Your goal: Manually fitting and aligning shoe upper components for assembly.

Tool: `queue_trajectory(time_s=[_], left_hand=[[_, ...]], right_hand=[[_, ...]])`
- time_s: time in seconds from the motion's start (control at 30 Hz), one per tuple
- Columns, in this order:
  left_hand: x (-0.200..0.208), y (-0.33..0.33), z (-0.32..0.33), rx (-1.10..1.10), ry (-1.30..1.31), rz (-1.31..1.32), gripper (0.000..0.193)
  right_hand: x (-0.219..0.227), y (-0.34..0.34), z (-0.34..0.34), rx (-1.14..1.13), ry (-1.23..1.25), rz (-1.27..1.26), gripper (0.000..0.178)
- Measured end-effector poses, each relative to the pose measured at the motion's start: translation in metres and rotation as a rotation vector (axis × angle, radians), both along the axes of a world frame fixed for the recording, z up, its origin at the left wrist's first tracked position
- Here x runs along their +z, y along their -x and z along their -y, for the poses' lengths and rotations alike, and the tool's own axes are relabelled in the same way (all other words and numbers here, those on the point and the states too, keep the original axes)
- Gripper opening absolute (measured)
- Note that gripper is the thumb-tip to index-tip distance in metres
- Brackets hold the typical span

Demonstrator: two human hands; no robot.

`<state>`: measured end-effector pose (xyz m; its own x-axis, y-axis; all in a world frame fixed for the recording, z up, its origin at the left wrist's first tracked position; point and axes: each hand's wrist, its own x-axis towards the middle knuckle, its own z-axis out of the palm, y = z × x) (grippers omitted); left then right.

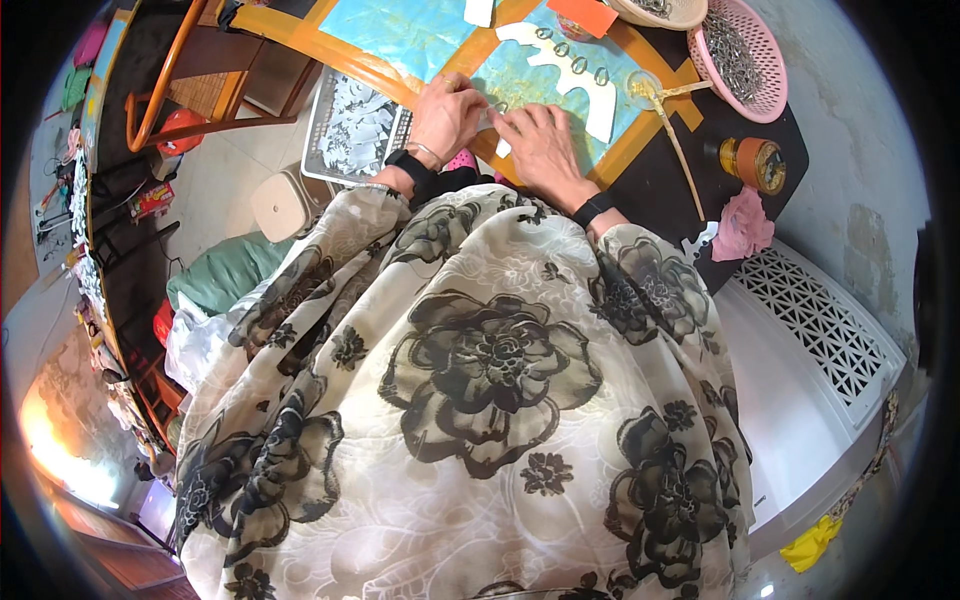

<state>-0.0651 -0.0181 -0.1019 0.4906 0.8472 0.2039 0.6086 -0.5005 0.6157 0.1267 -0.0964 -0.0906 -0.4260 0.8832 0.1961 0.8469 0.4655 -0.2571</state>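
Observation:
My left hand [449,115] is at the near edge of the table, its fingers bent and pinched together. A small pale piece [490,117] shows at its fingertips, partly hidden. Close beside it, my right hand [545,145] reaches in with fingers curled down to the same spot; whatever lies under them is covered. A small ring-like metal shape [501,106] shows just past the fingertips. Beyond the right hand lies a white scalloped card strip [598,107] with several metal rings along it. Light blue sheeting [395,35] edged with brown tape [290,25] covers the work surface.
A grey basket of white pieces [313,150] stands left of the table. At right are a pink basket [775,85] of metal parts, a small round dish [642,88], a long thin stick [683,165], a tape-like amber roll [760,165] and a crumpled pink cloth [743,224].

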Motion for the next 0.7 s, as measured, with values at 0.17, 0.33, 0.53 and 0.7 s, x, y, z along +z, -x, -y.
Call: queue_trajectory(time_s=[0.17,0.33,0.53,0.7], left_hand=[[0.015,-0.009,-0.019,-0.135,0.014,-0.250,0.018],[0.007,-0.012,-0.036,-0.151,0.160,-0.335,0.023],[0.013,-0.016,-0.033,-0.098,0.258,-0.429,0.022],[0.014,-0.019,-0.022,-0.027,0.220,-0.457,0.019]], right_hand=[[0.002,-0.001,0.001,0.017,0.034,0.019,0.031],[0.001,-0.001,0.000,0.026,0.023,0.090,0.038],[-0.003,-0.001,0.000,0.027,-0.007,0.073,0.045],[-0.001,-0.001,0.003,0.002,0.054,0.062,0.050]])
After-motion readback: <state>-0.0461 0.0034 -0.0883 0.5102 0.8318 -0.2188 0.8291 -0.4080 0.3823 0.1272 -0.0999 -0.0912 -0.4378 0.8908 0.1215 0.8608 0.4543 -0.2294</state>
